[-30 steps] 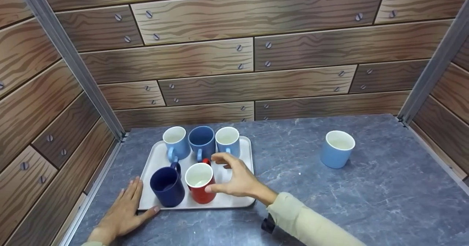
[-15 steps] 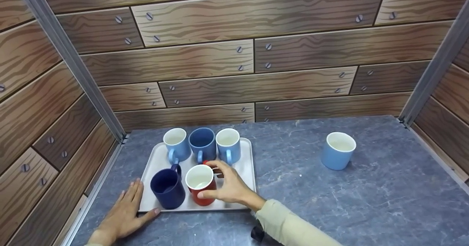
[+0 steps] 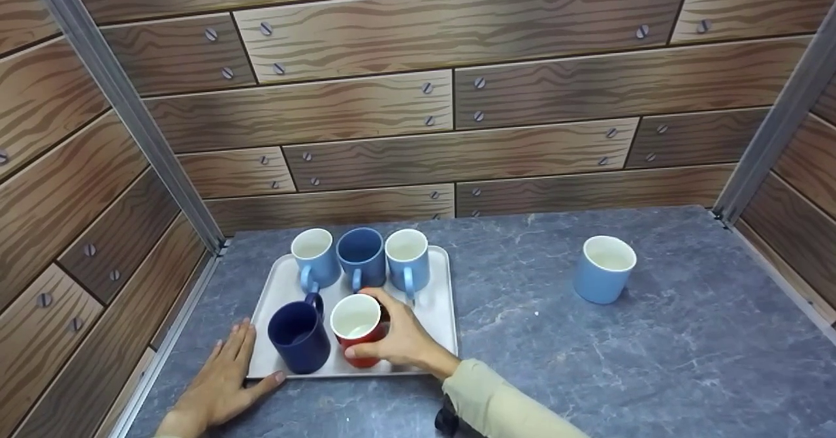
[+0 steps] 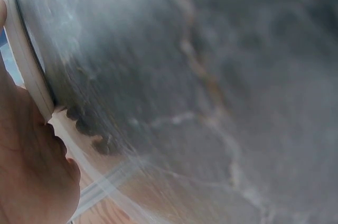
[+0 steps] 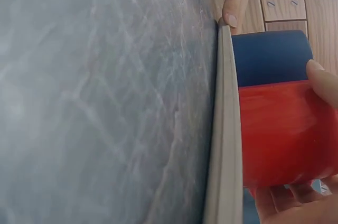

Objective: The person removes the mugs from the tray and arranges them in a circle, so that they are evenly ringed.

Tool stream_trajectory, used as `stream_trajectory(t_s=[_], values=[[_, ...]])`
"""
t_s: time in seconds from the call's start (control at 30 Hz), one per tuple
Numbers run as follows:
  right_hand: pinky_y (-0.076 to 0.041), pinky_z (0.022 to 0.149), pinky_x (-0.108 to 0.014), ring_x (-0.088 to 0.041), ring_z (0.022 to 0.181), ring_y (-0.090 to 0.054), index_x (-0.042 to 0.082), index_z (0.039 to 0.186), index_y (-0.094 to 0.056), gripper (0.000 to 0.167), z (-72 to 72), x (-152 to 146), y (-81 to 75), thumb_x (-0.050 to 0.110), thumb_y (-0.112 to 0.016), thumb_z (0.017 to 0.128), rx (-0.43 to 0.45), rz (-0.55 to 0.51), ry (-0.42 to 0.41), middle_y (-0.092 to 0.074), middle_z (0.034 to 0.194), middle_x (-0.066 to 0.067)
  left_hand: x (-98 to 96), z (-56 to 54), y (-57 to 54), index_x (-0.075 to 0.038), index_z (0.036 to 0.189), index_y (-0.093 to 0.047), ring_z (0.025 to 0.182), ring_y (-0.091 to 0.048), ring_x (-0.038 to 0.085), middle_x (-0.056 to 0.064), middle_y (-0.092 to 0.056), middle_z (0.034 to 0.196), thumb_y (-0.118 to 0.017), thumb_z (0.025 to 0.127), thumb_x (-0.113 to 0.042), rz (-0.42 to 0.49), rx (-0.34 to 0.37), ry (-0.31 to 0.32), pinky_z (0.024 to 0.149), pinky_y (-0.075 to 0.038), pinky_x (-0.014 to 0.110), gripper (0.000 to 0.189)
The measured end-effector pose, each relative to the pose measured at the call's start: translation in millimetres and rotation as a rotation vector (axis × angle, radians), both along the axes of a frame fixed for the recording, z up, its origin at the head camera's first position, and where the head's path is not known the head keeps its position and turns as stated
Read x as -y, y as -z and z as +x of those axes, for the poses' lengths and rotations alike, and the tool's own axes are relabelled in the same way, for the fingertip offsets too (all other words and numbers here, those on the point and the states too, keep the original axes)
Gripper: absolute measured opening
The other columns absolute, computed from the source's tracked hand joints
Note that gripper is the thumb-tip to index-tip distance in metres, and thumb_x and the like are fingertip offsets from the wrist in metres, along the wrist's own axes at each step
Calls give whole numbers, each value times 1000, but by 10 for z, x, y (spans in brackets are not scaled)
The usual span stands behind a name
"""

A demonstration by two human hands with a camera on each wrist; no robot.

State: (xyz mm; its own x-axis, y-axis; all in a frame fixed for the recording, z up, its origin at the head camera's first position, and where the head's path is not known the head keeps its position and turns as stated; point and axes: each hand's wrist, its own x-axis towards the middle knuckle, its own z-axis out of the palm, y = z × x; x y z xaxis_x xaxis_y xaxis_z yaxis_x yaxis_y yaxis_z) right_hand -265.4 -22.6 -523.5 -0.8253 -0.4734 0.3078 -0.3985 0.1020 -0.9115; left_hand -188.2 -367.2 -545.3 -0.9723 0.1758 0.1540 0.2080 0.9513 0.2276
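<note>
My right hand grips a red mug with a white inside, thumb on its near side and fingers round the far side. In the right wrist view the red mug stands upright on the tray, beside the dark blue mug. My left hand lies with straight fingers at the tray's left front corner, its thumb on the rim. Left of the red mug is the dark blue mug, its handle pointing back. The red mug's handle is hidden behind my right hand.
Along the back of the white tray stand a light blue mug, a mid-blue mug and another light blue mug. One more light blue mug stands on the marbled table to the right. Wood-patterned walls enclose the table.
My right hand has moved left and closed round the red mug, its fingers first spread beside it. The left hand and the mugs have stayed in place.
</note>
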Motion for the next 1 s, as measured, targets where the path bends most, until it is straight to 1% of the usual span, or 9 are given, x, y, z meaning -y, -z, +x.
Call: stream_trajectory(t_s=[0.2, 0.37, 0.43, 0.57, 0.67, 0.73, 0.87, 0.93, 1.0], values=[[-54, 99, -31, -24, 111, -70, 10, 141, -60, 85, 10, 26, -5, 15, -102, 68, 13, -10, 15, -73, 126, -6, 8, 6, -3, 12, 161, -33, 158, -28, 51, 31, -29, 171, -69, 95, -66, -3, -2, -4, 127, -27, 68, 108], [-57, 100, -38, -29, 112, -71, 11, 139, -63, 84, 5, 13, -20, 17, -103, 65, 27, -22, 36, -73, 125, -7, 8, 1, 2, 12, 161, -33, 158, -29, 51, 31, -29, 171, -68, 95, -66, -3, -2, -5, 127, -27, 67, 108], [-57, 100, -40, -28, 111, -71, 11, 139, -64, 84, 0, -1, -26, 16, -103, 64, 42, -35, 40, -72, 125, -6, 6, 0, 5, 12, 161, -33, 158, -29, 51, 32, -29, 170, -68, 95, -66, -2, -3, -2, 127, -26, 67, 108], [-55, 99, -36, -20, 108, -70, 13, 137, -64, 83, -11, -37, -48, 15, -103, 64, 58, -46, 40, -72, 123, -2, 5, 1, 6, 13, 161, -33, 158, -29, 52, 33, -29, 170, -68, 95, -65, 1, -4, 0, 127, -26, 67, 108], [-55, 97, -31, -16, 106, -69, 13, 136, -65, 82, -22, -69, -72, 15, -103, 64, 47, -38, 33, -73, 121, 0, 1, -4, 0, 12, 161, -32, 158, -29, 52, 33, -29, 170, -68, 95, -66, 5, 1, -1, 127, -25, 68, 108], [-55, 97, -30, -15, 106, -70, 12, 136, -65, 81, -22, -90, -88, 15, -103, 64, 34, -37, 27, -74, 121, 0, -2, -9, -4, 12, 162, -31, 158, -28, 52, 32, -28, 170, -68, 95, -66, 9, 6, -1, 127, -25, 68, 108], [-56, 99, -32, -23, 108, -71, 9, 137, -64, 83, -5, -127, -128, 15, -103, 64, 10, -47, 9, -74, 123, -4, -2, -13, -4, 12, 162, -32, 158, -28, 51, 31, -29, 171, -68, 95, -66, 16, 5, -4, 127, -25, 69, 108], [-57, 100, -37, -29, 110, -71, 8, 138, -63, 84, 16, -147, -146, 16, -103, 65, 4, -47, 1, -74, 124, -6, 0, -10, -2, 12, 161, -32, 158, -29, 52, 31, -29, 170, -68, 95, -66, 17, 4, -4, 127, -25, 69, 108], [-58, 101, -41, -32, 112, -71, 7, 139, -62, 85, 39, -172, -165, 16, -103, 65, 0, -44, -6, -74, 125, -8, 0, -7, 2, 12, 161, -32, 158, -29, 52, 32, -29, 170, -68, 95, -66, 17, 5, -3, 127, -25, 69, 108]])
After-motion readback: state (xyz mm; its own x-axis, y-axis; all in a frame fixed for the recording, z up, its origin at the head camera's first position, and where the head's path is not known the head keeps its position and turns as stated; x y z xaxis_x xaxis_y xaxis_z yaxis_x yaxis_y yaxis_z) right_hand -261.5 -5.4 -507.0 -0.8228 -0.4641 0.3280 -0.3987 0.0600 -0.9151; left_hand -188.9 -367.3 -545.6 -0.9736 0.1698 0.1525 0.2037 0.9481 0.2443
